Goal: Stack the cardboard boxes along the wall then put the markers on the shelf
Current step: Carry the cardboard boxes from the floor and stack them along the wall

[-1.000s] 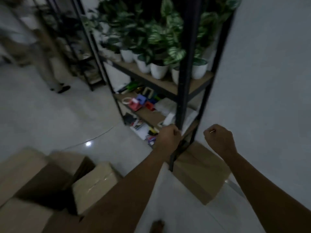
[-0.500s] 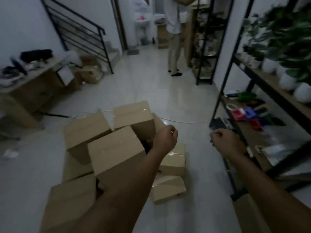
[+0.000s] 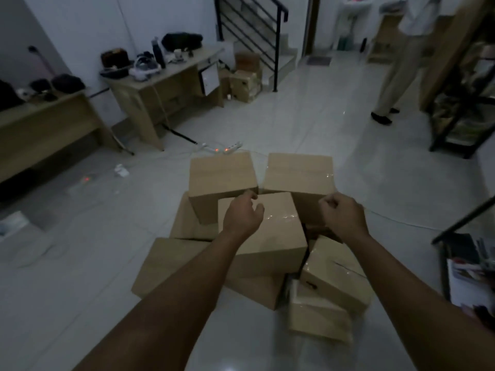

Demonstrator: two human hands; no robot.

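A loose heap of boxes (image 3: 257, 236) is seen on the floor (image 3: 348, 124), well out from any wall, so the stacking is judged hardly begun. Both hands are held over the heap with nothing in them. The left hand (image 3: 242, 214) is poised above the top box (image 3: 263, 228), its fingers (image 3: 247, 196) loosely curled and a little apart from the thumb. The right hand (image 3: 341, 214) is curled more tightly, just off that box's right edge. The top box lies directly beneath and between the fingers, its long axis running away from the person, slightly tilted. The left hand is judged the nearer; the right would have to be brought inward. No markers can be made out. Part of a shelf (image 3: 463, 236) is seen far right of the right hand.
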